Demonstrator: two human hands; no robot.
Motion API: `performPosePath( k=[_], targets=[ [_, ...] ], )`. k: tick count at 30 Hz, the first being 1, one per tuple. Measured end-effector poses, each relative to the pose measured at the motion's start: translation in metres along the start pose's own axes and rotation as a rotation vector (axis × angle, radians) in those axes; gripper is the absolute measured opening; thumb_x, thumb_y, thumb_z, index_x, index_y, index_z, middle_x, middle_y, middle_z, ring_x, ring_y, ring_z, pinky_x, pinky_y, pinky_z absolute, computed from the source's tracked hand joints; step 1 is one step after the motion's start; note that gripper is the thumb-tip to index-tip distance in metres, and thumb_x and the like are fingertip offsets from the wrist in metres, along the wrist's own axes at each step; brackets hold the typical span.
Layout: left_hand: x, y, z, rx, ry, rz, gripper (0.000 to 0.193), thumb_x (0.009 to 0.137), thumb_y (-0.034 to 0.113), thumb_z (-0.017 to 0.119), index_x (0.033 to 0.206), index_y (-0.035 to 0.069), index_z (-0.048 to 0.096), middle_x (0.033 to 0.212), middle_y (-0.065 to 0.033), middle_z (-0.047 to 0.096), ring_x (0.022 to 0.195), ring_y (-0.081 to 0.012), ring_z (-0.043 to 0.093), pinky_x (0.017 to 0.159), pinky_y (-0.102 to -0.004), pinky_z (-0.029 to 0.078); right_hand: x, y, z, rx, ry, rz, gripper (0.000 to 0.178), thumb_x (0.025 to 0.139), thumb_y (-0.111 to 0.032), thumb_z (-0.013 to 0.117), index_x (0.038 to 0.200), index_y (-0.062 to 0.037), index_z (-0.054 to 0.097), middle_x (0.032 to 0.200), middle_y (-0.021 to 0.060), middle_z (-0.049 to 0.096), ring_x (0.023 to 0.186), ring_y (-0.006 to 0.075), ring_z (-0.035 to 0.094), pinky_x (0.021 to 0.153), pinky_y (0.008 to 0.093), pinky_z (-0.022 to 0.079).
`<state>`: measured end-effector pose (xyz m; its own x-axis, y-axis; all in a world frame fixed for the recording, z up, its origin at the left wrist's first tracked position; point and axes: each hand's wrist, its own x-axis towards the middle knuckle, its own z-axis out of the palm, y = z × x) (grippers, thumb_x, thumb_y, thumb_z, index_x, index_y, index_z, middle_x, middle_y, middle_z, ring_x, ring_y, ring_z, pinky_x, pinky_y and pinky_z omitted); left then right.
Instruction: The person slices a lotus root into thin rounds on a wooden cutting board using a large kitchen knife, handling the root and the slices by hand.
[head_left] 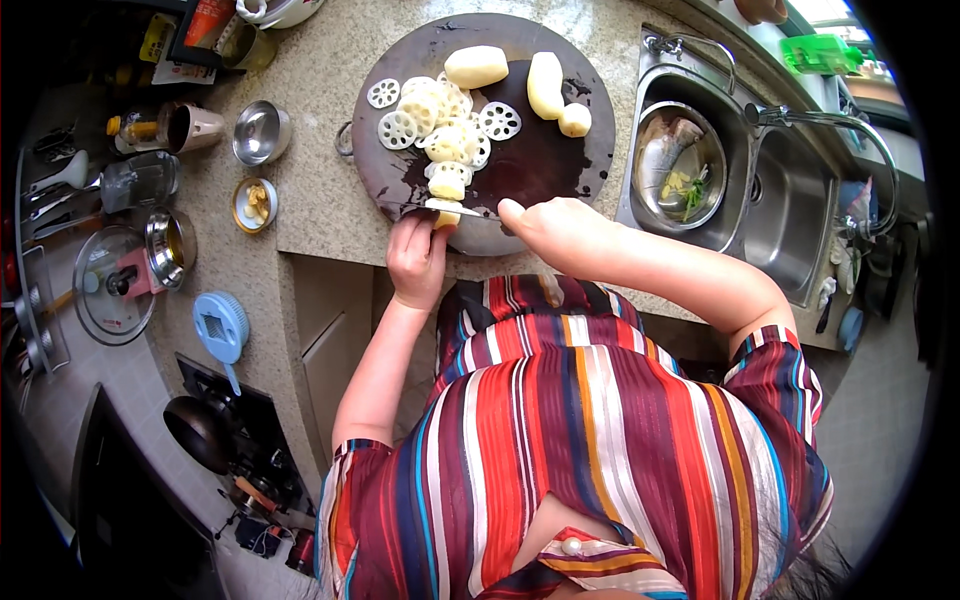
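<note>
On the round dark cutting board, near its front edge, a short end of peeled lotus root lies under the knife. My left hand pinches this piece from the front left, fingers close to the blade. My right hand is closed around the knife's handle, which it mostly hides. Just beyond the blade, cut lotus root slices lean together, and a heap of round holed slices spreads over the board's left half. Peeled pale pieces, apparently uncut lotus root, rest at the back and right.
To the right is a double sink; a metal basin with fish and greens sits in its left bowl. Along the left counter stand a metal bowl, a small dish of ginger-like pieces, a glass lid and a blue plastic tool.
</note>
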<state>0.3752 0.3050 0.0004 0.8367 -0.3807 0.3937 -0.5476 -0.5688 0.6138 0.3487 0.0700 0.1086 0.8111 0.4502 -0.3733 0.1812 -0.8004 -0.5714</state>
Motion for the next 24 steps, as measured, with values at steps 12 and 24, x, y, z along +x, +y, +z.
performPosePath(
  k=[12, 24],
  targets=[
    [0.002, 0.000, 0.000, 0.014, 0.005, 0.030, 0.025, 0.070, 0.005, 0.080, 0.092, 0.001, 0.067, 0.094, -0.0131, 0.066, 0.087, -0.0317, 0.064, 0.077, -0.0392, 0.052, 0.031, 0.012, 0.024, -0.039, 0.040, -0.028, 0.020, 0.080, -0.002, 0.057, 0.094, 0.0008, 0.044, 0.065, 0.0189, 0.062, 0.065, 0.0382, 0.066, 0.055, 0.0454, 0.052],
    [-0.002, 0.006, 0.003, 0.013, 0.053, 0.034, 0.024, 0.073, 0.002, 0.076, 0.094, -0.001, 0.065, 0.097, -0.0145, 0.064, 0.089, -0.0341, 0.062, 0.080, -0.0415, 0.051, 0.036, 0.015, 0.037, -0.083, 0.149, -0.057, 0.019, 0.081, -0.005, 0.058, 0.095, -0.0017, 0.044, 0.062, 0.0164, 0.062, 0.059, 0.0342, 0.067, 0.049, 0.0435, 0.053]
  ],
)
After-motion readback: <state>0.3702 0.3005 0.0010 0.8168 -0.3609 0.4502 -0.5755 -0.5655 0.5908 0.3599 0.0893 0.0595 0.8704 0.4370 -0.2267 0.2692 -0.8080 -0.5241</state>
